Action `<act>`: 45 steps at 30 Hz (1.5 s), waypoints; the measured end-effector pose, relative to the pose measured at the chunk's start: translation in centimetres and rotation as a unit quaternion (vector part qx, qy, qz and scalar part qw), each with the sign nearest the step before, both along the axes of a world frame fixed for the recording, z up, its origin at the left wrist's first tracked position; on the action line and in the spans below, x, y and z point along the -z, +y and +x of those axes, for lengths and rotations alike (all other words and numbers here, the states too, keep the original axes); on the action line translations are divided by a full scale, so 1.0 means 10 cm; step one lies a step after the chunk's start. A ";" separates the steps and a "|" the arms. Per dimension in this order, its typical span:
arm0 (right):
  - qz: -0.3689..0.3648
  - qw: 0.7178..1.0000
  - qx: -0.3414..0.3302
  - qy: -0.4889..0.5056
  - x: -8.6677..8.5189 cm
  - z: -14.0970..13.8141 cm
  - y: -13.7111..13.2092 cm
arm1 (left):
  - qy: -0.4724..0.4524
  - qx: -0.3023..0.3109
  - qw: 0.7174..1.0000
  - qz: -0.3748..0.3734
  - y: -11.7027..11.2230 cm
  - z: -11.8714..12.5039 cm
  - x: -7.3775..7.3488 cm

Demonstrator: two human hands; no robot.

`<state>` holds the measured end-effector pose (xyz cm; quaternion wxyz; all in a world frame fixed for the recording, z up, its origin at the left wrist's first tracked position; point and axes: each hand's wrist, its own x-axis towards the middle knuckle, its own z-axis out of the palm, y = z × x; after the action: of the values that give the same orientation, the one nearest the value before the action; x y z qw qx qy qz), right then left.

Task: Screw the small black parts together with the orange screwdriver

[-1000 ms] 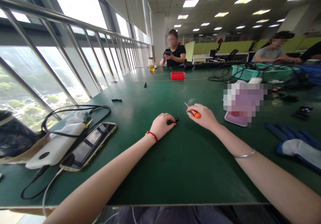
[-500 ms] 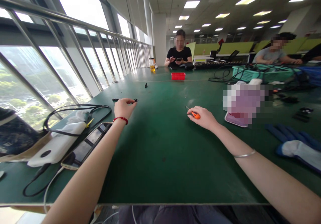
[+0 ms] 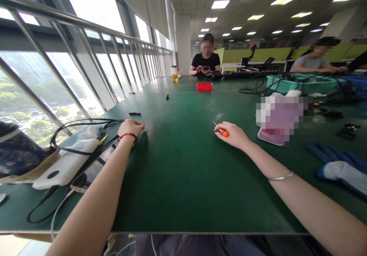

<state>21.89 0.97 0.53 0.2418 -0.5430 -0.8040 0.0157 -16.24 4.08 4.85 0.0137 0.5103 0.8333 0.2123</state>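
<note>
Your left hand (image 3: 130,127) is low over the green surface (image 3: 183,206), with thumb and fingers drawn together; a tiny bit shows at their tips, too small to identify, so you cannot tell whether it is gripped. Your right hand (image 3: 229,134) is closed around the orange handle of a screwdriver (image 3: 223,132), its thin shaft pointing up and away to the left, well apart from your left hand. You wear a red bracelet (image 3: 128,136) on the left wrist and a silver bangle (image 3: 281,177) on the right forearm. Just beyond your left hand lies a black strip-shaped piece (image 3: 134,114), and farther off a small black piece (image 3: 167,96). Left of that hand sit a looped black cable (image 3: 109,121), a white oblong device (image 3: 65,167) and a phone (image 3: 94,168) partly hidden by your forearm. To your right, a blue-and-white glove (image 3: 341,170) lies near some dark pieces (image 3: 347,133). Ahead of you stands a red basket (image 3: 204,88), with a jar of amber liquid (image 3: 174,74) beyond it to the left and a turquoise basket (image 3: 276,85) to the right, cables draped over it. Across the surface, a person in a black top (image 3: 210,60) holds a phone.
</note>
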 end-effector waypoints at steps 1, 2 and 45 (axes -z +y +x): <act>-0.002 1.000 -0.001 0.000 0.00 0.00 0.00 | 0.000 0.002 1.000 0.013 0.00 0.00 -0.02; -0.003 1.000 -0.002 0.000 -0.01 0.00 -0.01 | 0.003 0.000 1.000 0.031 -0.01 -0.01 -0.04; -0.001 1.000 -0.015 -0.027 0.00 -0.01 -0.01 | 0.006 -0.010 1.000 0.010 -0.04 -0.09 0.07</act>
<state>21.84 0.91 0.55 0.2189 -0.5316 -0.8182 0.0051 -17.13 3.70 4.15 0.0018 0.5028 0.8365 0.2176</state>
